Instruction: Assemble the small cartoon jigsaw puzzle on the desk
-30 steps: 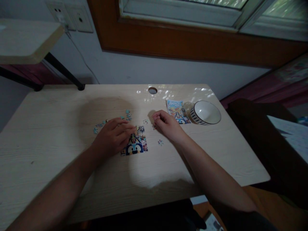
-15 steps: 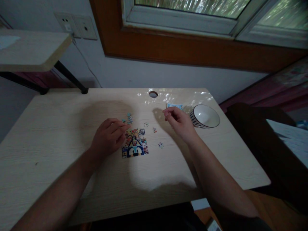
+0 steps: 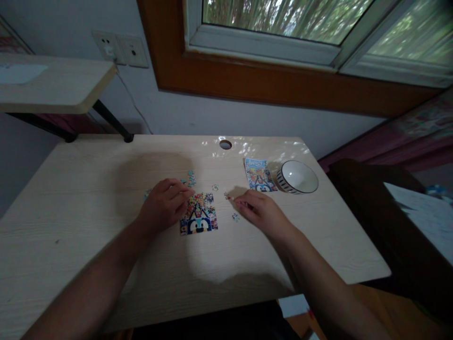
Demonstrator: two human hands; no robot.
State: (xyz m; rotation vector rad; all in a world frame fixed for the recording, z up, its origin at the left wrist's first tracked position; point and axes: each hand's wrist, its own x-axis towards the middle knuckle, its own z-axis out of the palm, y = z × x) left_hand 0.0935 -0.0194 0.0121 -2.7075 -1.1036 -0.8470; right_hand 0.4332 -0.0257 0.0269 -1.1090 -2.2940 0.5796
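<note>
Spanning the view, the pale bench (image 3: pixel 88 226) carries everything. Left hand (image 3: pixel 163 205) lies loosely open; right hand (image 3: pixel 260 212) is narrow, fingers together, whether pinching anything I cannot tell. Left fingertips touch the part-built puzzle (image 3: pixel 198 220); loose pieces (image 3: pixel 235 217) lie just beside the right hand.

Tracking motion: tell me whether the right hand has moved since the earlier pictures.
Yes: the right hand drew back from the bowl toward the puzzle.

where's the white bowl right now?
Head view: the white bowl sits at the far right of the table, just right of the picture card and beyond the right hand.
</note>
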